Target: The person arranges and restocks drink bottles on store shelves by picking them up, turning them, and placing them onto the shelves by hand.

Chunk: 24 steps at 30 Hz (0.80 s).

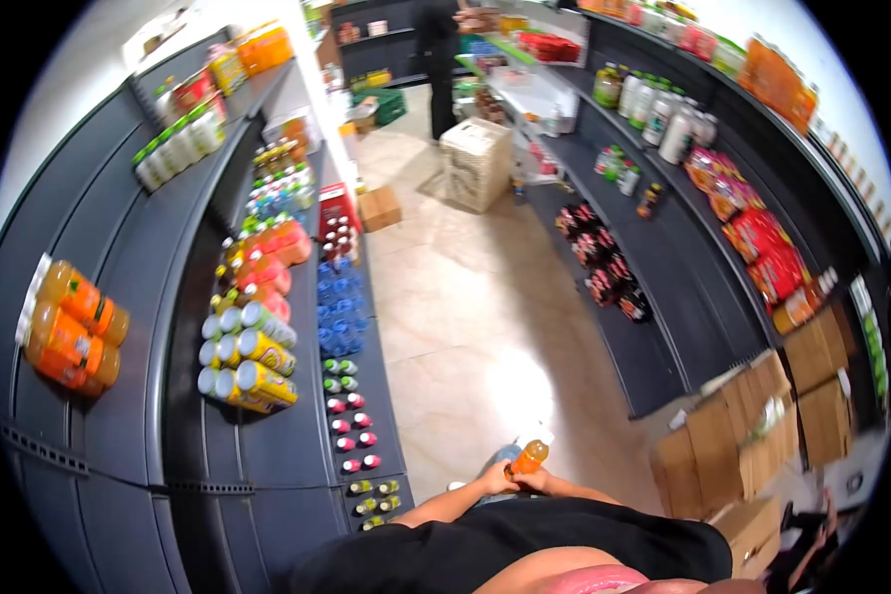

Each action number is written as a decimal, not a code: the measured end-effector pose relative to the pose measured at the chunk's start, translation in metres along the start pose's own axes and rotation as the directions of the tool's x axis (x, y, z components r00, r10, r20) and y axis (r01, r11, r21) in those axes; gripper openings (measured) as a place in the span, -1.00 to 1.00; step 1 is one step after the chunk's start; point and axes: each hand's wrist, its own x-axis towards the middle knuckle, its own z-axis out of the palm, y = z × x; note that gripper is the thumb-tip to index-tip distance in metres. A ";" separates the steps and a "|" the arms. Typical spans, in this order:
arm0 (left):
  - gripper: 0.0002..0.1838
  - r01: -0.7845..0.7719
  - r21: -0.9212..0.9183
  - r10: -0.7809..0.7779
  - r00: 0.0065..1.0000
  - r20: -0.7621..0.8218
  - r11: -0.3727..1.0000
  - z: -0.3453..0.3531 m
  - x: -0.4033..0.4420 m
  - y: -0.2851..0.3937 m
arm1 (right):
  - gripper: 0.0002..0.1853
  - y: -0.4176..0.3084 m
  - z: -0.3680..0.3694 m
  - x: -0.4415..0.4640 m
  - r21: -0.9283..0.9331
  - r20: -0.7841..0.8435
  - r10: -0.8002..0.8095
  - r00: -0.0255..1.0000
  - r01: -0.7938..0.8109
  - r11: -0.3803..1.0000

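Observation:
Low in the centre, an orange bottle [530, 457] is held in front of the person's body, tilted, with its pale cap end up. My left hand [498, 478] wraps round its lower part. My right hand [537, 479] closes on the same bottle from the other side. The two hands are close together, and the bottle's bottom is hidden by them. Left of the hands, a low shelf [384, 436] carries small bottles with red and green caps.
Shelves with drinks [251, 346] line the left side. On the right are shelves with red packets [762, 252] and bottles, and cardboard boxes [718, 441]. A wrapped white stack [476, 163] stands in the aisle, with a person [438, 69] behind it. Another person is at the lower right.

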 end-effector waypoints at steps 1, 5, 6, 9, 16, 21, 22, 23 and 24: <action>-0.32 0.050 -0.017 -0.049 0.995 0.083 0.999 0.010 0.000 0.007 | -0.55 0.002 -0.003 -0.014 -0.023 -0.004 0.022 1.000 -0.022 0.999; -0.26 -0.061 0.174 0.023 0.977 0.211 0.983 0.025 0.005 0.028 | -0.58 0.037 -0.002 -0.044 0.204 -0.129 -0.023 0.991 0.049 0.978; -0.26 -0.067 0.199 0.021 0.974 0.226 0.978 0.026 0.005 0.035 | -0.58 0.030 0.002 -0.053 0.208 -0.190 -0.038 0.981 0.078 0.975; -0.24 -0.046 0.235 -0.020 0.963 0.268 0.971 0.028 0.002 0.044 | -0.56 0.024 0.010 -0.067 0.175 -0.322 -0.190 0.928 0.255 0.951; -0.33 -0.039 -0.064 0.051 0.978 0.202 0.997 0.113 0.000 0.063 | -0.37 0.034 -0.058 -0.128 -0.264 -0.227 0.024 0.974 -0.086 0.961; -0.21 -0.116 0.197 0.041 0.937 0.346 0.973 0.195 0.021 0.123 | -0.41 0.112 -0.109 -0.192 0.315 -0.256 -0.168 0.952 0.246 0.917; -0.21 -0.155 0.286 0.043 0.931 0.362 0.946 0.213 0.025 0.136 | -0.43 0.126 -0.119 -0.204 0.365 -0.280 -0.147 0.949 0.247 0.898; -0.21 -0.196 0.367 0.046 0.924 0.379 0.909 0.232 0.032 0.142 | -0.45 0.131 -0.127 -0.223 0.412 -0.305 -0.123 0.944 0.247 0.877; -0.20 -0.239 0.441 0.051 0.916 0.397 0.865 0.251 0.038 0.147 | -0.46 0.136 -0.137 -0.244 0.454 -0.329 -0.096 0.940 0.247 0.856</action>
